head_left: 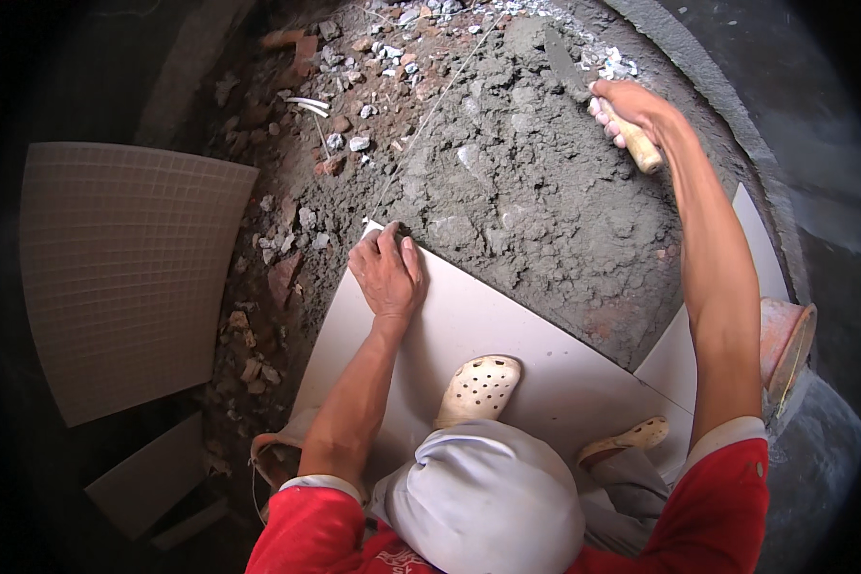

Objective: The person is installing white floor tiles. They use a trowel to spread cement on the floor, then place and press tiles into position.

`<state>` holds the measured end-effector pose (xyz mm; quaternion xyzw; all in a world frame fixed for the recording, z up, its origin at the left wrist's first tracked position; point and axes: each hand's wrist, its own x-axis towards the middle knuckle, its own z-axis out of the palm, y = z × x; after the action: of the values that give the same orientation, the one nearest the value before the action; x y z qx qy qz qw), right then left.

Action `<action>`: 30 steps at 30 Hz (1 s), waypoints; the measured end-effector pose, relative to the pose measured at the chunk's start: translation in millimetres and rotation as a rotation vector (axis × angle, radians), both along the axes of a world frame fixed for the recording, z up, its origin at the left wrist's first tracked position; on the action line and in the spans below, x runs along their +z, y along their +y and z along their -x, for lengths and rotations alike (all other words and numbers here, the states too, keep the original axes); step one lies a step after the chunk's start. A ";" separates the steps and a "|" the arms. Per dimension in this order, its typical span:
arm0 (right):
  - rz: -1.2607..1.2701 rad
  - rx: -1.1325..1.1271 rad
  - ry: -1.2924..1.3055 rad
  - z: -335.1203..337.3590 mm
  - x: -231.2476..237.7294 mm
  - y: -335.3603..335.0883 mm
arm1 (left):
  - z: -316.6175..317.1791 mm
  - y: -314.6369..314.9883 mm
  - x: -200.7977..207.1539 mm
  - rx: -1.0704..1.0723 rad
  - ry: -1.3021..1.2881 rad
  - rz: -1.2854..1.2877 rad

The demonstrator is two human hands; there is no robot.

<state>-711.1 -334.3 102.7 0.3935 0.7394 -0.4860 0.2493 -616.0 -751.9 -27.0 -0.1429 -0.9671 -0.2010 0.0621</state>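
Some trowel handle hidden, right hand's fingers wrapped round; blade toward 11 o'clock, axis 11–5. Left hand: pinching unclear.

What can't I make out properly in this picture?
In the head view:
Part of the trowel handle: covered by the right hand.
Palm of the left hand: turned away, so its grip on the white tile is unclear.
Heel of the middle shoe: behind grey cloth.
Part of the right-side round container: behind the right forearm.
Print on the red shirt: cut by the lower edge.
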 end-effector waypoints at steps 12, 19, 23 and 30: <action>-0.282 0.443 -0.251 -2.8 17.4 -6.4 | -0.6 0.1 0.8 0.002 -0.021 0.009; -0.299 0.346 -0.148 21.6 5.6 -3.2 | 0.6 -0.7 -1.1 -0.021 0.029 -0.003; -0.365 0.576 -0.170 -12.0 -2.1 -4.6 | 0.9 -0.2 2.4 -0.028 0.032 -0.014; -0.557 0.794 -0.022 -128.5 11.8 -13.2 | 0.6 -3.3 -4.4 -0.031 0.046 -0.031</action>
<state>-582.6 -347.4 114.5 0.1378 0.9318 -0.1329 0.3083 -616.6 -755.1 -31.4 -0.1613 -0.9599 -0.2134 0.0834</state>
